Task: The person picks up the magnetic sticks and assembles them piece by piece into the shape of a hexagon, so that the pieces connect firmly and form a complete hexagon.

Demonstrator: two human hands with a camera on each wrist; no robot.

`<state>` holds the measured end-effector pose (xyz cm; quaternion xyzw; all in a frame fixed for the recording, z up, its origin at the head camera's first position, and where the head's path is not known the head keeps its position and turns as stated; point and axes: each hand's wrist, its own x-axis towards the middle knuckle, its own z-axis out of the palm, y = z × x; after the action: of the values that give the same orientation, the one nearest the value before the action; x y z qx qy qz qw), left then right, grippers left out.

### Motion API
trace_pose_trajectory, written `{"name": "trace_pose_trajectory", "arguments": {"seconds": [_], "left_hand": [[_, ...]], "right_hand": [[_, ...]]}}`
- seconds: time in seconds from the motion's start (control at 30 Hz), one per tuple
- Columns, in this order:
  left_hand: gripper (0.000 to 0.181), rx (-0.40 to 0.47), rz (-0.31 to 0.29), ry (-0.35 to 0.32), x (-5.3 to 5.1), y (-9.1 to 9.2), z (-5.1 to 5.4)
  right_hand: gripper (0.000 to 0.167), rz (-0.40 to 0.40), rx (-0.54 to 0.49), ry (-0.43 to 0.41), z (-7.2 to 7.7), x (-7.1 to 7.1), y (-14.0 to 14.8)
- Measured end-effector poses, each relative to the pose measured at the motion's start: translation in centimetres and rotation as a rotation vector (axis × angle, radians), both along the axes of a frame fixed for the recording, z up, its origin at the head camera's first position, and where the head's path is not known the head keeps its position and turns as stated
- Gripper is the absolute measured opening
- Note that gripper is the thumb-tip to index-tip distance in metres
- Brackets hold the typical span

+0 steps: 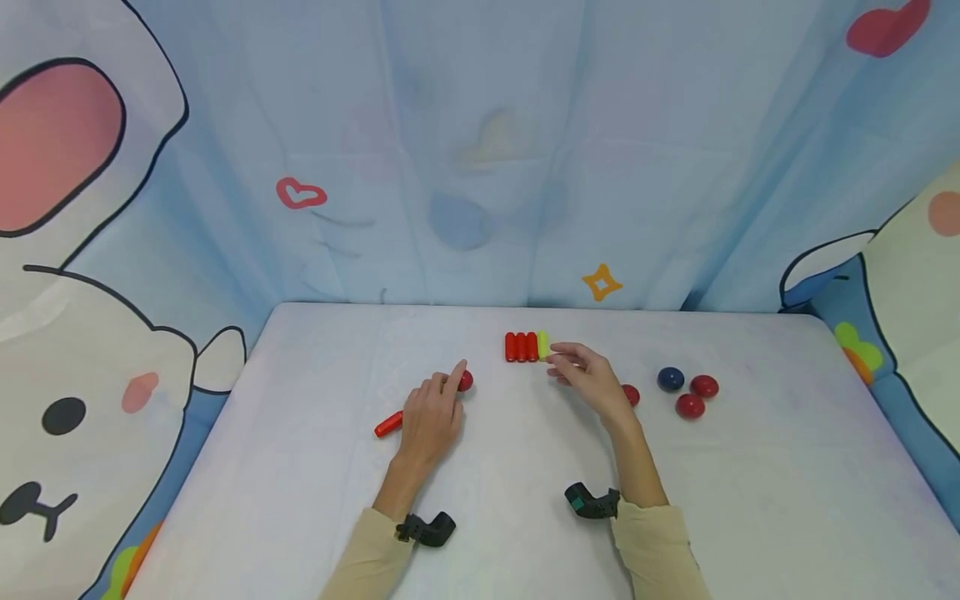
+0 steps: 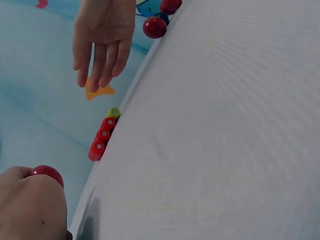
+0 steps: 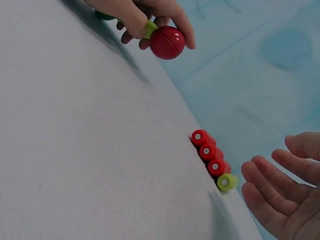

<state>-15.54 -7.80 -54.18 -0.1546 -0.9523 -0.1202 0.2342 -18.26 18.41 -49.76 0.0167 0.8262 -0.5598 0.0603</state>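
My left hand (image 1: 432, 417) grips a yellow-green rod (image 3: 150, 29) with a red ball (image 3: 167, 43) at its end. From under that hand a red rod (image 1: 388, 424) sticks out, and a bit of something green (image 3: 103, 16) shows behind it in the right wrist view; how they join is hidden. Three red rods (image 1: 521, 347) and one yellow-green rod (image 1: 543, 345) lie side by side at the back of the table. Just right of this row is my right hand (image 1: 588, 379), fingers loosely extended, holding nothing. Pale metal-like discs show on the rod ends.
Right of my right wrist, a partly hidden red ball (image 1: 632, 395) sits on the white table (image 1: 510, 500). Farther right are a dark blue ball (image 1: 671, 379) and two more red balls (image 1: 690, 406). A blue printed curtain (image 1: 465, 167) hangs behind the table's back edge.
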Motion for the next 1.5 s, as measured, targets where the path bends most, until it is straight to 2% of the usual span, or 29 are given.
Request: {"name": "trace_pose_trajectory", "arguments": {"seconds": [0.1,0.27,0.43,0.67,0.83,1.07,1.27,1.5], "left_hand": [[0.059,-0.038,0.016,0.004,-0.1,-0.1,0.0],[0.057,-0.036,0.01,0.024,-0.2,-0.1,0.1],[0.052,-0.022,0.005,0.013,0.0,0.0,0.0],[0.05,-0.014,0.0,0.029,-0.2,-0.1,-0.2],[0.051,-0.009,-0.008,0.029,-0.2,-0.1,-0.3],[0.048,0.008,0.019,0.046,-0.2,-0.1,-0.5],[0.041,0.097,-0.015,0.072,-0.3,-0.1,-0.5],[0.039,0.132,-0.056,0.041,-0.1,-0.2,-0.7]], "right_hand": [[0.06,0.001,0.039,0.031,0.0,-0.2,-0.1],[0.043,-0.011,0.152,0.042,1.3,-0.7,-0.5],[0.044,-0.011,0.242,0.048,1.7,-1.6,-1.2],[0.044,-0.008,0.292,0.093,1.7,-3.2,-2.2],[0.046,0.01,0.342,0.061,1.7,-3.9,-2.3],[0.046,0.035,0.431,0.003,0.8,-4.3,-2.3],[0.044,0.031,0.525,0.006,0.1,-4.2,-2.5],[0.044,0.027,0.564,0.032,-0.2,-3.7,-2.6]]}}
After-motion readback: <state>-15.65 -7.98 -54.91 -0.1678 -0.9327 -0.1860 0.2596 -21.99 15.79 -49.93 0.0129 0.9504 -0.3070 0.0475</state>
